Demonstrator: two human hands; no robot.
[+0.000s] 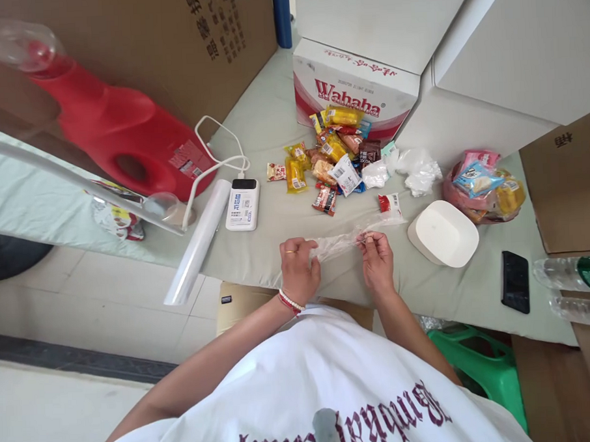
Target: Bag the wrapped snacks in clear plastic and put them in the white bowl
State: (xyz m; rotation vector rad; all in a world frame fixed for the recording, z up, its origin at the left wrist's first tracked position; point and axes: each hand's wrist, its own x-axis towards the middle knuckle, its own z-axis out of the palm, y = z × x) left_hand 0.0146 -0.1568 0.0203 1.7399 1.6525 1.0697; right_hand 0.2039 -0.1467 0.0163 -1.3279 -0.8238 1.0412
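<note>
You are gripping a clear plastic bag at the table's near edge, your left hand fisting one end while your right hand is pinching the other between fingertips. The bag's long axis is running left to right between them. Farther back, a snack pile is lying before the Wahaha box.

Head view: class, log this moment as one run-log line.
left hand: grips clear plastic bag | right hand: pinches bag's other end | bag: stretched between hands over table | snack pile: behind
</note>
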